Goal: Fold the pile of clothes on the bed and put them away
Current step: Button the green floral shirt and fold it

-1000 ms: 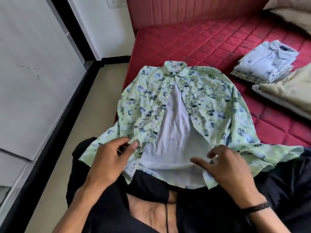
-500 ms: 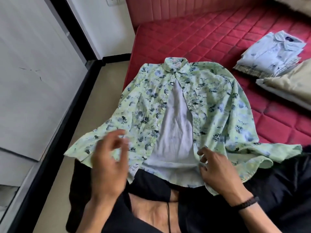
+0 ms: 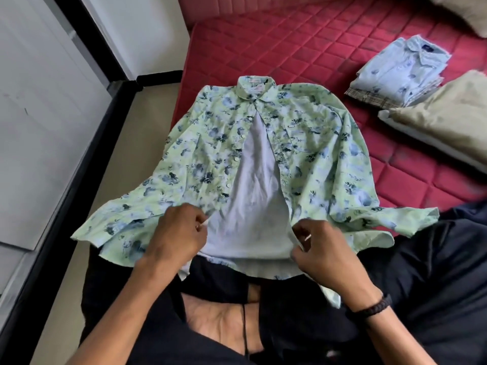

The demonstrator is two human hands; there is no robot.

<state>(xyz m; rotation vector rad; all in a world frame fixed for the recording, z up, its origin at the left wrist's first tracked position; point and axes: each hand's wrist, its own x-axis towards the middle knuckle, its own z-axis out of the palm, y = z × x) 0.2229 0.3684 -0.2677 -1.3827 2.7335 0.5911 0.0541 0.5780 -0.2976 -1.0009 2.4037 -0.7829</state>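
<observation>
Green floral shirt (image 3: 311, 154) lies face up on the near edge of the red quilted mattress (image 3: 290, 43), collar away from me, hem over the person's lap. Front is unbuttoned below the top btn, placket spread — pale inside of the back panel shows in the gap.

L hand (image 3: 176, 235) is curled, pinching the left placket edge near the hem. R hand (image 3: 324, 248) is curled too, gripping the right placket edge; fingertips on both are tucked under cloth, so I can't see exact finger placement. R wrist carries a dark band (image 3: 371, 306). Left sleeve hangs off the mattress edge over the floor; right sleeve lies across black fabric (image 3: 434, 272) at the lower right — I can't tell if that is clothing worn or a separate item.

No containers in view. Folded stack (image 3: 400, 72) — pale blue print shirt on top, a plaid piece under it — sits on the mattress at right, well apart from the green shirt. Beige pillow (image 3: 448, 114) just beside the stack, cut off by the frame edge.

Rm: cream floor (image 3: 126, 154) left of the bed, white panel (image 3: 39, 101) w/ black trim along it, padded red headboard (image 3: 232, 6) at top.
</observation>
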